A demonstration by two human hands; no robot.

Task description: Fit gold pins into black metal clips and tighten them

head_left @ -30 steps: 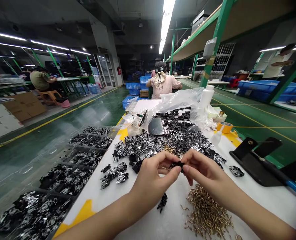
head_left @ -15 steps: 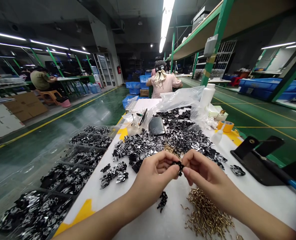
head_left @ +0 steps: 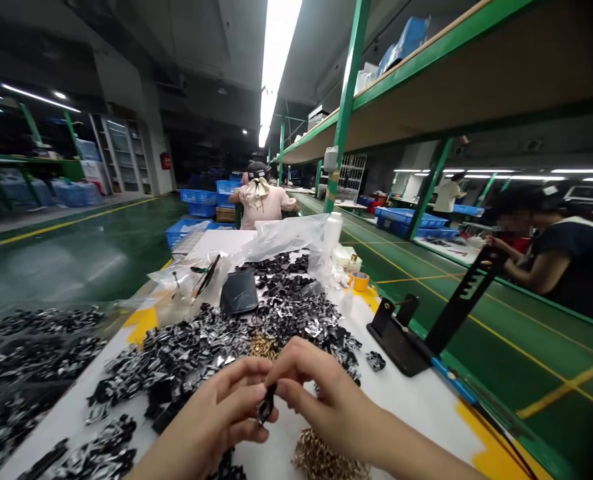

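My left hand [head_left: 229, 410] and my right hand [head_left: 321, 393] meet low in the middle of the head view, just above the white tabletop [head_left: 263, 457]. Both pinch one small black part [head_left: 266, 405] with a shiny metal bit at its lower end. My left fingers grip its left side; the right thumb and forefinger close on its top. Below my right hand lies a heap of small brass-coloured bent pieces [head_left: 321, 457]. Beyond the hands spreads a large pile of black-and-silver parts [head_left: 191, 350], with more brass pieces [head_left: 262, 347] amid it.
Compartments of black-and-silver parts [head_left: 26, 360] stand left of the table. A black metal fixture with a blue handle [head_left: 453, 380] is at the right edge. Farther back are a dark flat case [head_left: 239, 292], orange tape [head_left: 359, 281] and a white bottle [head_left: 332, 231]. Other people sit ahead and right.
The view has swung right, bringing a person at the right into sight. The held part now points downward between my hands, and my right hand has come over its top.
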